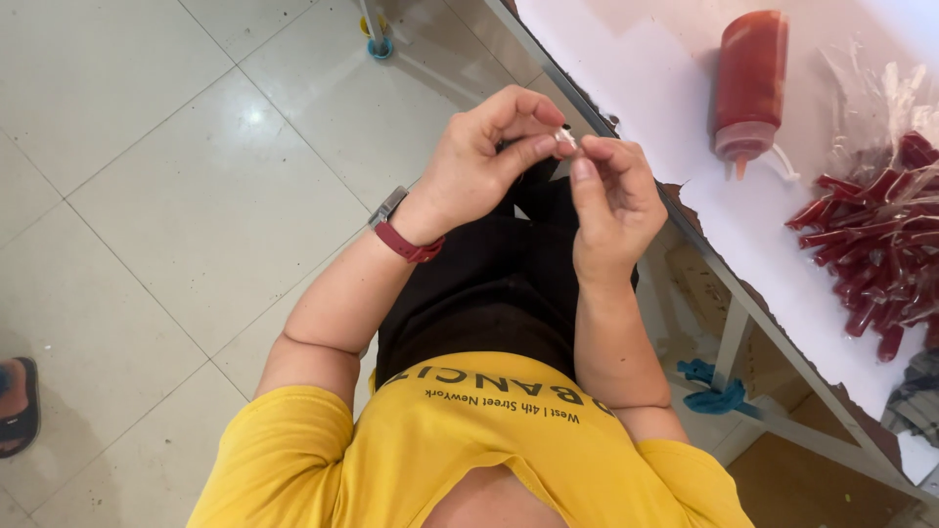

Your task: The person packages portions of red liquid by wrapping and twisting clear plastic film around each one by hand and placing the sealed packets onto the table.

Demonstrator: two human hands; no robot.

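Head view, looking down over the person's lap. Near the upper centre of the frame, the left hand (479, 156) and the right hand (611, 200) meet above the black trousers (489, 284). Both are closed in a pinch on a small clear plastic piece (565, 139), held between the fingertips of the two hands; its exact shape is too small to tell. The left thumb and forefinger curl over it from the left, and the right fingers (597, 152) touch it from below and the right. A dark red wristband with a grey watch body (401, 227) sits on the left wrist. The yellow short-sleeved shirt (469, 450) fills the lower centre.

In the upper right, a white-topped table with a metal frame (685, 117) carries a red plastic squeeze bottle with a pointed nozzle (748, 83), lying on its side, well apart from the hands. Farther right lies a heap of slim red filled plastic tubes (880, 254), partly under clear plastic film (871, 98). A blue cloth (712, 386) hangs on the frame below the tabletop. Pale floor tiles (196, 196) occupy the left half; a dark sandal (18, 406) shows at the left edge.
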